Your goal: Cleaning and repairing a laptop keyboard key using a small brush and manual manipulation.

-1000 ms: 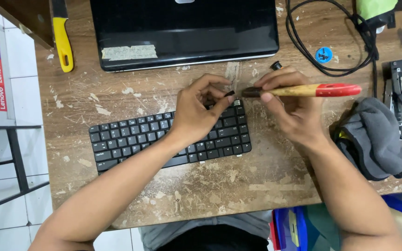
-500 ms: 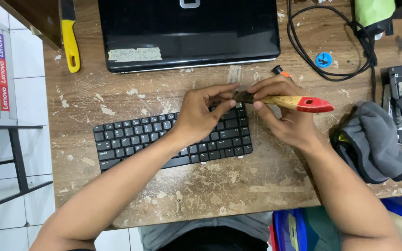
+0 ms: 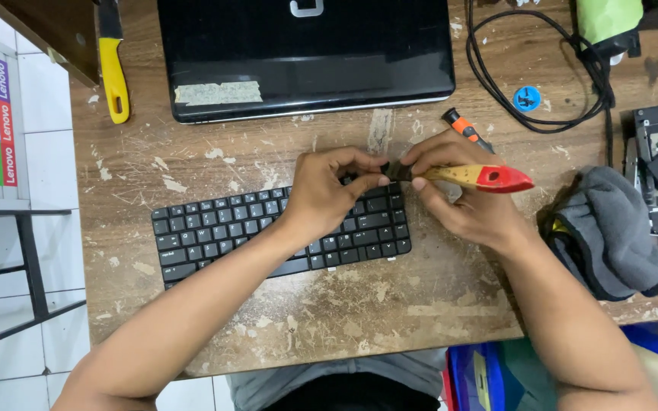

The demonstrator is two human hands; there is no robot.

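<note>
Since a moment ago the brush [image 3: 472,176] has tilted down toward the keyboard [image 3: 268,232]. Right hand [image 3: 462,199] clamps its handle; left hand [image 3: 329,190] pinches what seems the bristles, best worked gently over the keys.

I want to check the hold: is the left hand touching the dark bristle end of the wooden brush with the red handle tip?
Touching: in the head view the left hand pinches the dark bristle end.

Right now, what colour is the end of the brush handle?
Red, at the tip of the wooden brush handle held in the right hand. The head view shows it best.
</note>
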